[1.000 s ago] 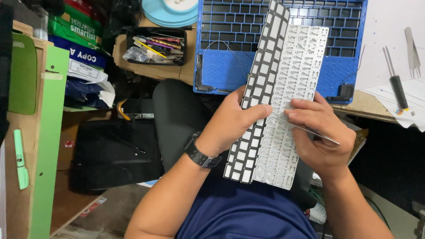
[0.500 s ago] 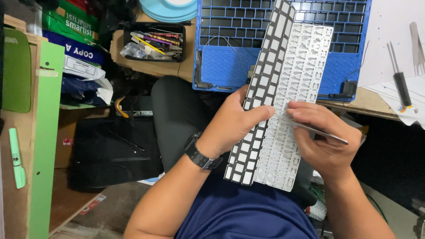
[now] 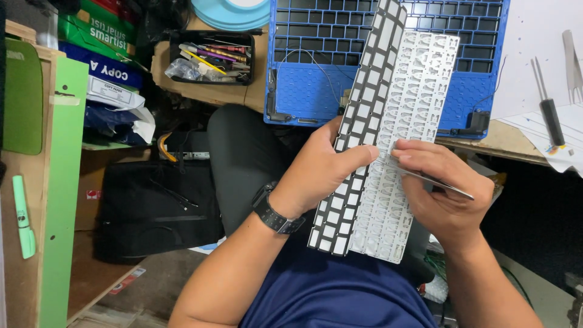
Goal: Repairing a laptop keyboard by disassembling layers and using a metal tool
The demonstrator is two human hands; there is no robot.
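The left hand (image 3: pixel 322 173) gripped the dark key sheet (image 3: pixel 355 130) of a keyboard, peeled from its white backing plate (image 3: pixel 404 146) over the lap. The right hand (image 3: pixel 446 191) pinched thin metal tweezers (image 3: pixel 428 178) against that plate, below the blue laptop frame (image 3: pixel 316 91) at the desk's near edge

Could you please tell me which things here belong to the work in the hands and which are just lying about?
In hand:
- left hand grips the black key frame
- right hand holds a thin metal tool against the white backing plate

Lying about:
- blue laptop shell
- tray of small tools
- screwdriver
- green marker
- black bag
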